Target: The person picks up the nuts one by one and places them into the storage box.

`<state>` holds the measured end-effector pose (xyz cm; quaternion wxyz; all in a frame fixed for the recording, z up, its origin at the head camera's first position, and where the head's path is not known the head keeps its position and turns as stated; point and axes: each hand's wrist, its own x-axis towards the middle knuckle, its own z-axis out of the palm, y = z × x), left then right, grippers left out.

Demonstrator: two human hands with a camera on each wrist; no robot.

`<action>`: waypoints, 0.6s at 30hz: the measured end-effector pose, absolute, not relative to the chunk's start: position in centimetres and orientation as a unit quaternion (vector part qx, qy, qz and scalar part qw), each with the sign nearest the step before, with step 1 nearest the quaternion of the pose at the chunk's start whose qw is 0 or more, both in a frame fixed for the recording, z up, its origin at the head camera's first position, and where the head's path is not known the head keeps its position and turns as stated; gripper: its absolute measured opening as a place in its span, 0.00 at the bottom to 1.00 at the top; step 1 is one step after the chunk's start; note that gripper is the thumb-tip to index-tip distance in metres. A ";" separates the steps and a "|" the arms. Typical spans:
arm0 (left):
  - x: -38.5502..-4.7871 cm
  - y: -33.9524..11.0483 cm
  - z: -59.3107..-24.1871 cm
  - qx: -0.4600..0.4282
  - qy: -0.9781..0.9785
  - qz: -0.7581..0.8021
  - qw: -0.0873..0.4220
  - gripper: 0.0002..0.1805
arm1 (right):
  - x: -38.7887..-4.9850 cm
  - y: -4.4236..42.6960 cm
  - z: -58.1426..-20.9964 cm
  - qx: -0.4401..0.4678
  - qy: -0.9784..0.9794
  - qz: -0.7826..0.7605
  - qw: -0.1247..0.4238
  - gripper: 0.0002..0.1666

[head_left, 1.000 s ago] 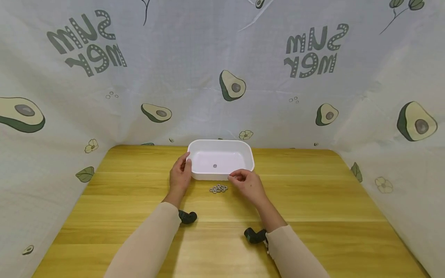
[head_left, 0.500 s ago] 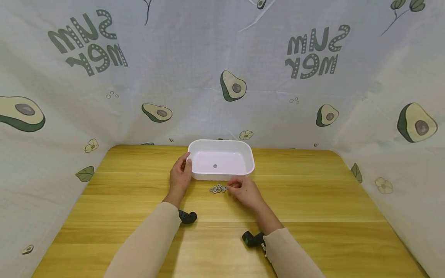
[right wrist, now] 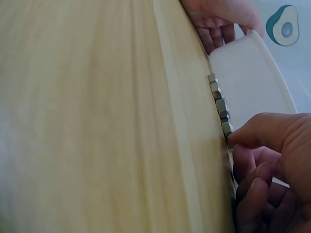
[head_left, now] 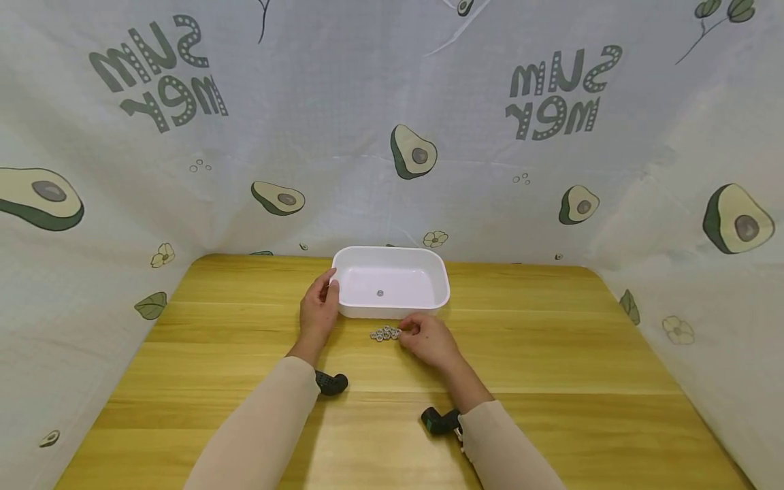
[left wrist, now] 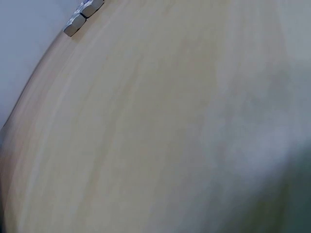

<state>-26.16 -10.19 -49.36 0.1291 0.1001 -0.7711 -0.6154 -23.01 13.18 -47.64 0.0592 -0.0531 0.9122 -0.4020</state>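
Note:
A white rectangular tray [head_left: 392,312] stands at the table's far side with one small metal nut [head_left: 380,293] on its floor. Several hex nuts [head_left: 384,333] lie clustered just in front of it. My left hand [head_left: 318,313] grips the tray's left end, fingers at the rim and thumb near the front corner. At the cluster's right end is my right hand [head_left: 431,339], whose thumb and forefinger pinch the outermost nut [right wrist: 230,143]; the fingertips partly hide it. In the left wrist view, only a few nuts [left wrist: 75,24] show beside the tray wall.
The wooden table [head_left: 551,354] extends around the tray on both sides. A printed cloth [head_left: 343,136] with avocado drawings hangs behind and beside it. Black wrist-worn devices [head_left: 331,384] stick out under both sleeves, low over the tabletop.
My right hand has come down from the tray's front rim to the nut cluster and now takes hold of its rightmost nut. The left hand has stayed on the tray.

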 end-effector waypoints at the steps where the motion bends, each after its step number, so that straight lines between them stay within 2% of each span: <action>1: -26.2 -10.2 -49.4 0.100 -0.771 -0.616 0.129 0.22 | -23.0 13.2 -47.7 -0.053 0.914 -0.399 0.058 0.10; 18: -26.1 -10.1 -49.2 0.101 -0.770 -0.617 0.123 0.22 | -23.2 13.3 -47.9 -0.046 0.917 -0.391 0.058 0.08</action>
